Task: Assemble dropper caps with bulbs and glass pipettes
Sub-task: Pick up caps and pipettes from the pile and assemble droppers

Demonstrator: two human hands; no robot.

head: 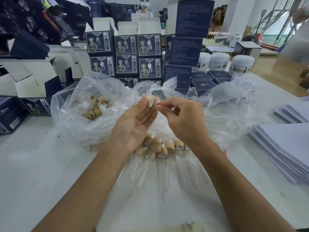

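1. Dropper cap (150, 101), a short bamboo-coloured cylinder with a white lining, sits at the fingertips of the left hand (133, 125), raised above the white table (41, 164), its open end turned toward the right hand (182, 118).
2. Finished droppers (160, 151), wood-toned caps with white bulbs and clear glass pipettes, lie in a row on the table below both hands.
3. A crinkled clear plastic bag (80, 118) of loose caps sits just left.
4. The left hand pinches the cap, palm up, other fingers loosely extended.
5. The right hand's thumb and forefinger are pinched close beside the cap; whether they hold anything cannot be told.
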